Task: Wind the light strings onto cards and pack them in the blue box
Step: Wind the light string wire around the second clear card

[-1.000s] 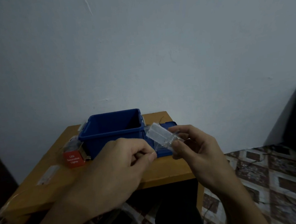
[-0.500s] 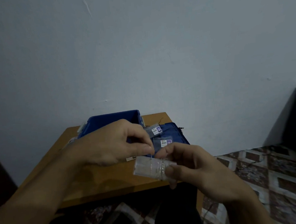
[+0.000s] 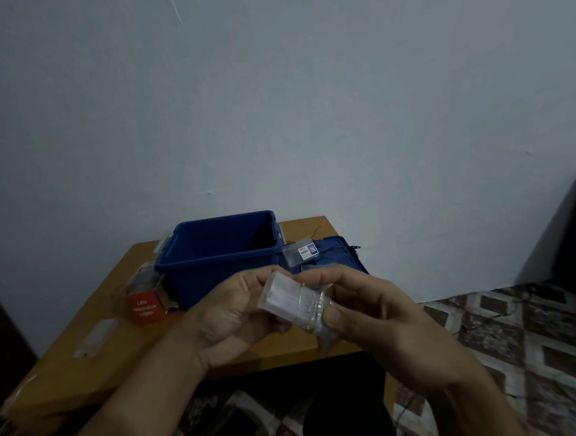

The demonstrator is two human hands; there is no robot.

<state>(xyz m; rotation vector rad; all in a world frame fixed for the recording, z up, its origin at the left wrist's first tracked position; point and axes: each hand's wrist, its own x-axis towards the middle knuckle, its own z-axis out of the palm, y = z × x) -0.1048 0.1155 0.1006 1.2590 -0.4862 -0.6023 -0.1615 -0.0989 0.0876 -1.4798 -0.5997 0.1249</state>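
Above the worktop (image 3: 287,346), our right hand (image 3: 370,317) pinches the clear card (image 3: 291,300), left hand (image 3: 238,315) closed underneath; we'd keep each wrap snug.

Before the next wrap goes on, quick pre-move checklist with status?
1. Clear card gripped by both hands: ok, left hand at one end, right hand at the other.
2. Wire turns seated on card: ok, a few loops near the right thumb.
3. Free wire run untangled: cannot tell, too thin and dim.
4. Blue box open and upright: ok.
5. Box empty inside: cannot tell, floor hidden.
6. Table edge clear under hands: ok.
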